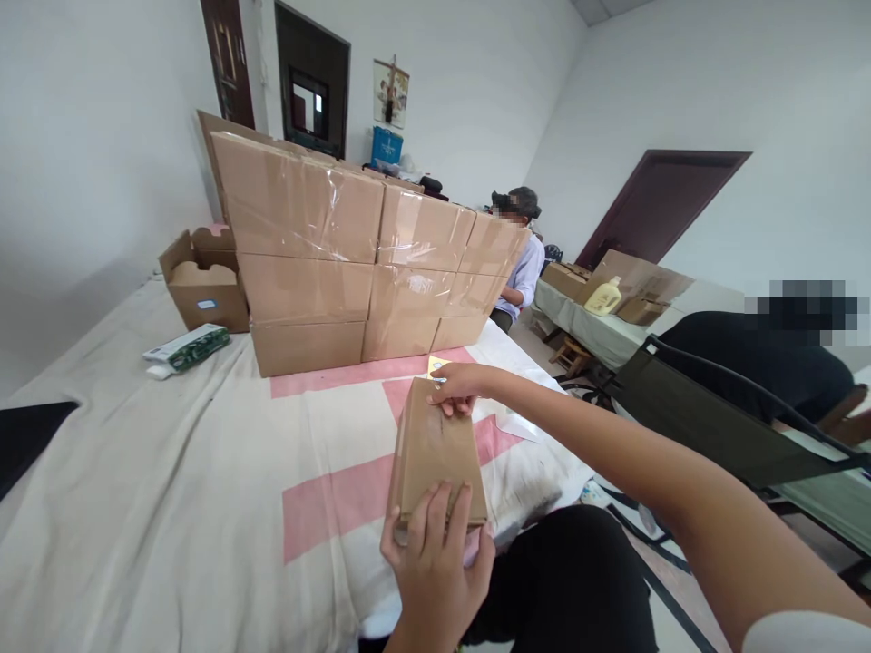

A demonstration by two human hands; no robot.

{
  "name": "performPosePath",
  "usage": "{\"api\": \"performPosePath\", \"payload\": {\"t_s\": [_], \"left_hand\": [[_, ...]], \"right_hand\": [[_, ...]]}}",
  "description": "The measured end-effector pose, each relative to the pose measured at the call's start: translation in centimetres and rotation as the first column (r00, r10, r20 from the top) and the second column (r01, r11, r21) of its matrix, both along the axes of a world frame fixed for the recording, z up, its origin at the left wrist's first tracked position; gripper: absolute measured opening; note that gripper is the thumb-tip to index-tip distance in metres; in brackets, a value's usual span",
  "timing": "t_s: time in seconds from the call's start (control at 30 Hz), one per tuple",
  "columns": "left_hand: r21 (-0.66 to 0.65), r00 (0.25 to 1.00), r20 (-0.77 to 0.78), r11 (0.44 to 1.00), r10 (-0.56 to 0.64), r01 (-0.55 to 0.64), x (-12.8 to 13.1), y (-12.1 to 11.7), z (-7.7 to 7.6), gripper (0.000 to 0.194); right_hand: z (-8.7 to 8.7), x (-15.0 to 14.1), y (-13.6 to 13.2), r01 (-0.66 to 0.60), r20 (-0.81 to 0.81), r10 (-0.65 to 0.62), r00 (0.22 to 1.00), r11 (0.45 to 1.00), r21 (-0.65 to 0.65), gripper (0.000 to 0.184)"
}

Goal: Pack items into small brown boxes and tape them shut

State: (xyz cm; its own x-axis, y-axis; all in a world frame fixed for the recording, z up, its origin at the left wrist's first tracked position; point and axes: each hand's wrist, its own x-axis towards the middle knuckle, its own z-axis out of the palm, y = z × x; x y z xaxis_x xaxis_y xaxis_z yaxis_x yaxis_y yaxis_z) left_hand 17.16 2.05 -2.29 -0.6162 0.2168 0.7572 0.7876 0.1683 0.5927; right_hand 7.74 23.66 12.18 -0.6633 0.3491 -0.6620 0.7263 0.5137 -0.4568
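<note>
Bright, even, diffuse light is recorded; its source cannot be determined. Glare streaks are noted on the tape point(331, 204) of the stacked boxes point(306, 288). Soft grey shading is observed low on the left wall point(95, 172). The nearest box point(439, 444) is rendered clearly. At right, the door point(670, 204) is slanted by wide-angle distortion. Two heads point(523, 200) are partly obscured by pixel blocks.

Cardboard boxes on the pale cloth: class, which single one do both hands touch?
The box lying alone in the foreground: the left hand touches its near end, the right hand its far end. Neither touches the stacked boxes or the open box.
</note>
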Motion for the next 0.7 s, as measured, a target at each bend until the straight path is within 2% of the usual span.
{"api": "performPosePath", "payload": {"t_s": [0.13, 0.33, 0.53, 0.7], "left_hand": [[-0.028, 1.000, -0.009, 1.000, 0.008, -0.008, 0.0, -0.2, 0.4, 0.029], [-0.041, 0.999, 0.014, 0.999, -0.035, 0.035, -0.4, -0.8, 0.4, 0.030], [-0.069, 0.998, 0.010, 0.996, -0.061, 0.062, -0.5, -0.9, 0.2, 0.033], [-0.065, 0.995, 0.025, 0.993, -0.092, 0.094, -0.6, -0.9, 0.2, 0.034]], "right_hand": [[0.5, -0.4, 0.0, -0.036, 0.118, 0.024, 0.993, 0.995, 0.096, 0.040], [0.8, 0.9, 1.4, -0.071, 0.191, 0.048, 0.980, 0.991, 0.114, 0.057], [1.0, 4.2, 3.3, -0.032, 0.298, -0.043, 0.954, 0.970, 0.241, 0.059], [1.0, 7.4, 3.1, -0.031, 0.230, -0.028, 0.973, 0.969, 0.246, 0.053]]}}
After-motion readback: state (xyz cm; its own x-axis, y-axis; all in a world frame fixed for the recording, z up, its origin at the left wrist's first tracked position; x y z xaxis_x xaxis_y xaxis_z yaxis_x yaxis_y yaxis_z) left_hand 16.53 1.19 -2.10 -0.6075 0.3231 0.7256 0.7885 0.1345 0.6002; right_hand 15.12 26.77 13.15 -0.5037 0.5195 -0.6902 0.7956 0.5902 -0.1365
